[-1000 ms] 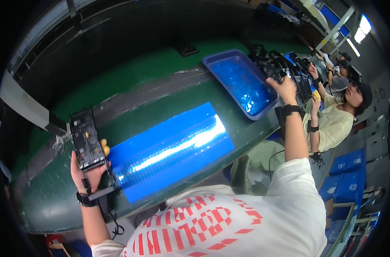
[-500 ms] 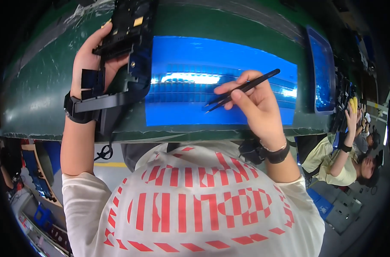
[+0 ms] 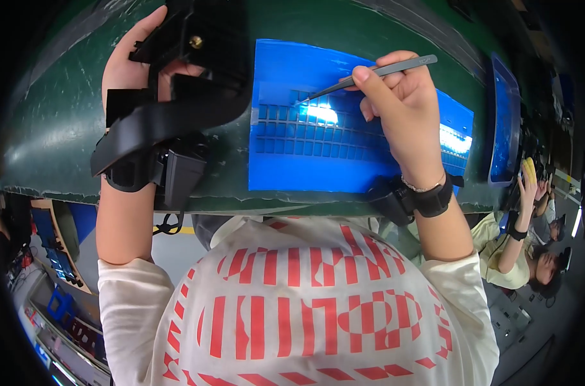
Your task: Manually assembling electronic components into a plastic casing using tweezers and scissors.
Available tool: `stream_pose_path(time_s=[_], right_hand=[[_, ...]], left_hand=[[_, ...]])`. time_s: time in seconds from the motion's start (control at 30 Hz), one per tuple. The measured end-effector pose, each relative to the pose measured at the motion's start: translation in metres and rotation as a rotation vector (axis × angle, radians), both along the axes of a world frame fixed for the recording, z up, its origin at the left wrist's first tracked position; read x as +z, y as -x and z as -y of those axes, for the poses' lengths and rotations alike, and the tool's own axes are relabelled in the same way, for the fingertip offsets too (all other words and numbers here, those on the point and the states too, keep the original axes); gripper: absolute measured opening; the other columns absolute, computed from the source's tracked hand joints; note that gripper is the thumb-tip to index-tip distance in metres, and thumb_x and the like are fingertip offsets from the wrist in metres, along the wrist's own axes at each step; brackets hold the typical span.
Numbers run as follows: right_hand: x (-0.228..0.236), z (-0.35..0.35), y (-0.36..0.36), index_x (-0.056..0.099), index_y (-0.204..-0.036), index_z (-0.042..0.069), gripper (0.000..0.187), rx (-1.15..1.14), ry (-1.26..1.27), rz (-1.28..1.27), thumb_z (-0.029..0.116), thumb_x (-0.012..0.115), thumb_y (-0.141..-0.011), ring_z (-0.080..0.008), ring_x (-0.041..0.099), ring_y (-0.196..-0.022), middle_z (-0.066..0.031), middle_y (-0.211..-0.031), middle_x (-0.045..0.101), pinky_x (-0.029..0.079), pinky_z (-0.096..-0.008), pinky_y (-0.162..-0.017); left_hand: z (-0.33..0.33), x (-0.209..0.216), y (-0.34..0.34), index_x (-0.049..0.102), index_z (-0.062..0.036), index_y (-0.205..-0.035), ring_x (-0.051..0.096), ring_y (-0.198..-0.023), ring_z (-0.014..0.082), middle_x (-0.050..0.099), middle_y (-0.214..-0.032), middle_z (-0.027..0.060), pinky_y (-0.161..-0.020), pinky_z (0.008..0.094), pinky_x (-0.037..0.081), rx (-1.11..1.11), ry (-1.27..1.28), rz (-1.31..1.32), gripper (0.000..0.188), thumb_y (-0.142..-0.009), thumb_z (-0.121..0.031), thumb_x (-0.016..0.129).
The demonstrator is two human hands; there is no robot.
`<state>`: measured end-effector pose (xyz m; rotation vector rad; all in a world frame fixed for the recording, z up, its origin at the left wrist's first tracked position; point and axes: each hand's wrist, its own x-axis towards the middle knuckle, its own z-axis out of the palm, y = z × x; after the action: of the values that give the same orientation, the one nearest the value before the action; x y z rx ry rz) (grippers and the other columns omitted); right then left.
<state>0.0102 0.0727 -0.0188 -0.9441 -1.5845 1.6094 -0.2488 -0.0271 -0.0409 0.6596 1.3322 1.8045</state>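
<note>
My left hand (image 3: 126,72) grips a black plastic housing (image 3: 218,64) at the far left of the table; its fingers are partly hidden behind the part. A small brass-coloured spot shows on the housing. In my right hand (image 3: 408,106) is a pair of tweezers (image 3: 392,68), pinched between thumb and fingers. Their tips touch or hover just above a blue sheet (image 3: 305,177), at the upper left of its rows of small rectangular pieces (image 3: 321,135); I cannot tell whether a piece is between the tips. Glare covers part of the rows.
A blue tray (image 3: 503,125) stands at the right on the green tabletop (image 3: 54,128). Beyond it a co-worker (image 3: 521,254) has a raised hand with yellow finger covers. Black straps and boxes sit on both my wrists. A rack of parts (image 3: 58,248) is at lower left.
The tweezers have moved up and left, from the sheet's lower part to the upper rows. The black housing in my left hand has turned and come nearer.
</note>
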Motion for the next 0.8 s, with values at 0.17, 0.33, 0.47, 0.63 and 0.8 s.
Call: stream_pose_path(time_s=[0.17, 0.33, 0.47, 0.63, 0.8], right_hand=[[-0.006, -0.004, -0.001, 0.037, -0.095, 0.001, 0.029, -0.025, 0.006, -0.002, 0.006, 0.061, -0.079, -0.0052, 0.048, -0.048, -0.0125, -0.072, 0.061, 0.035, -0.0168, -0.04], [-0.006, -0.002, 0.003, 0.037, -0.095, 0.001, 0.029, -0.013, 0.003, 0.034, 0.006, 0.061, -0.079, -0.0048, 0.048, -0.05, -0.0124, -0.071, 0.061, 0.036, -0.0172, -0.042], [-0.006, -0.002, 0.001, 0.04, -0.094, 0.001, 0.025, -0.01, 0.025, -0.033, 0.007, 0.06, -0.08, -0.0053, 0.049, -0.053, -0.0125, -0.071, 0.061, 0.036, -0.017, -0.046], [-0.01, -0.01, -0.009, 0.042, -0.093, 0.003, 0.022, -0.019, 0.12, -0.107, 0.007, 0.059, -0.08, -0.0066, 0.049, -0.054, -0.013, -0.071, 0.062, 0.035, -0.018, -0.047], [0.006, -0.01, -0.022, 0.042, -0.09, 0.005, 0.021, -0.113, 0.142, -0.307, 0.007, 0.06, -0.079, -0.0078, 0.049, -0.053, -0.0131, -0.07, 0.061, 0.037, -0.0198, -0.048]], left_hand=[[0.002, 0.001, 0.016, 0.044, 0.004, -0.114, 0.059, -0.089, 0.0246, 0.055, -0.106, 0.0164, -0.08, 0.0356, 0.05, -0.14, 0.03, 0.309, 0.031, -0.085, -0.007, 0.046], [0.002, -0.001, 0.006, 0.042, 0.0043, -0.116, 0.059, -0.091, 0.024, 0.054, -0.109, 0.017, -0.08, 0.034, 0.05, -0.078, -0.003, -0.014, 0.033, -0.086, -0.009, 0.045], [0.001, 0.005, -0.001, 0.042, 0.0043, -0.117, 0.059, -0.091, 0.0238, 0.054, -0.108, 0.0173, -0.079, 0.0336, 0.05, -0.048, -0.09, -0.153, 0.037, -0.083, -0.01, 0.047], [-0.01, 0.035, -0.019, 0.049, 0.0029, -0.11, 0.059, -0.089, 0.0238, 0.059, -0.099, 0.0164, -0.074, 0.0333, 0.05, -0.391, -0.081, 0.473, 0.036, -0.08, -0.018, 0.048], [-0.014, 0.032, -0.026, 0.046, 0.0041, -0.111, 0.055, -0.095, 0.0367, 0.055, -0.104, 0.0213, -0.078, 0.0447, 0.049, -0.548, -0.185, 0.471, 0.038, -0.082, -0.02, 0.041]])
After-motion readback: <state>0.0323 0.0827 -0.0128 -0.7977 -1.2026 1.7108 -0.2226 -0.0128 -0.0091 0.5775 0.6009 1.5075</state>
